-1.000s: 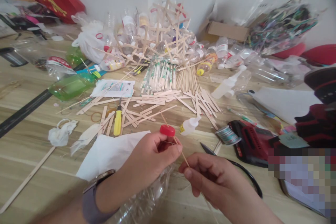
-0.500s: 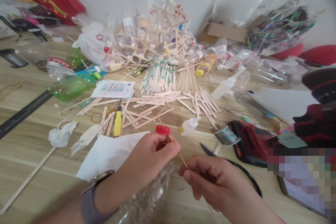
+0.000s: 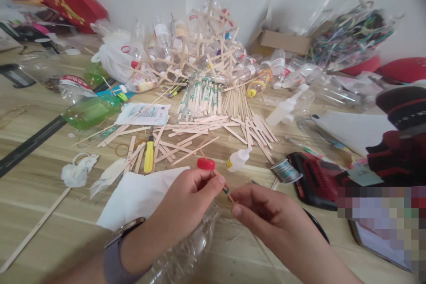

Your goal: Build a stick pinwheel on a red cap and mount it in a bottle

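A red bottle cap (image 3: pixel 206 163) sits on a thin wooden stick (image 3: pixel 218 174) that passes through it. My left hand (image 3: pixel 199 191), with a watch on the wrist, pinches this stick just below the cap. The fingertips of my right hand (image 3: pixel 266 213) close on the stick's lower end, beside a small dark wrap (image 3: pixel 226 191) on it. A thin strand trails down below my right hand. Beneath my left forearm lies a clear plastic bottle (image 3: pixel 186 257), partly hidden.
Flat craft sticks (image 3: pixel 189 128), a yellow screwdriver (image 3: pixel 149 155) and a small glue bottle (image 3: pixel 238 159) lie ahead. White paper (image 3: pixel 133 195) is at the left. A wire spool (image 3: pixel 286 171) and red-black power tool (image 3: pixel 316 179) stand right. Plastic bottles (image 3: pixel 163 33) crowd the back.
My right hand has shifted slightly up and left, nearer my left hand. The small dark wrap on the stick now shows between the hands. The red cap has stayed nearly in place.
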Demonstrator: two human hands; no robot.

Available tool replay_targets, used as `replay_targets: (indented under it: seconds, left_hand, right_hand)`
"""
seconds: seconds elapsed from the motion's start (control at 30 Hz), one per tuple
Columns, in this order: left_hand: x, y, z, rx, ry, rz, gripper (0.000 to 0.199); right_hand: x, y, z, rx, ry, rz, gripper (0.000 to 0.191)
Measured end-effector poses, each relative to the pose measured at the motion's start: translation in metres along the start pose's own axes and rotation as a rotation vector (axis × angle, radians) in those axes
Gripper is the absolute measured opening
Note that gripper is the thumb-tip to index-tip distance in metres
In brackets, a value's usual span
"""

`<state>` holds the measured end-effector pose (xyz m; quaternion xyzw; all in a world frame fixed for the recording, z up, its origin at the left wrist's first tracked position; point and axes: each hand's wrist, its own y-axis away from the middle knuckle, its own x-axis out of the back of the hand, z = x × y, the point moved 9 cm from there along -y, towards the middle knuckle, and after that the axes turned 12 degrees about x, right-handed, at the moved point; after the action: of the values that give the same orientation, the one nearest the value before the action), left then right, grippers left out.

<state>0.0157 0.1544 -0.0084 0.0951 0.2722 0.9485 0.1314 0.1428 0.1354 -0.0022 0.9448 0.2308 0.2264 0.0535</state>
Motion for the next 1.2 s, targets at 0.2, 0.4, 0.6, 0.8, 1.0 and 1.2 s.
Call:
replay_targets:
  seconds: [0.2,0.4,0.6,0.8,1.0,1.2]
  left_hand:
    - [-0.005,0.0,0.003,-0.038,-0.001,-0.038,0.034]
    - [-0.005,0.001,0.004,-0.046,-0.033,-0.027,0.031]
    - [-0.007,0.002,0.007,-0.06,-0.064,-0.04,0.029]
    - [-0.007,0.003,0.006,-0.071,-0.079,-0.023,0.029]
    - [-0.005,0.006,0.011,-0.109,-0.085,-0.001,0.032]
    - [-0.005,0.007,0.012,-0.122,-0.088,-0.002,0.034]
  right_hand:
    - [0.007,-0.007,-0.012,0.049,0.134,0.105,0.02]
    - [0.008,-0.01,-0.016,0.087,0.16,0.127,0.018]
    - [0.011,-0.01,-0.023,0.178,0.259,0.179,0.017]
    - [0.012,-0.008,-0.023,0.178,0.269,0.184,0.021]
    - [0.012,-0.011,-0.014,0.104,0.1,0.196,0.026]
    - [0.003,-0.015,-0.004,-0.006,-0.135,0.15,0.029]
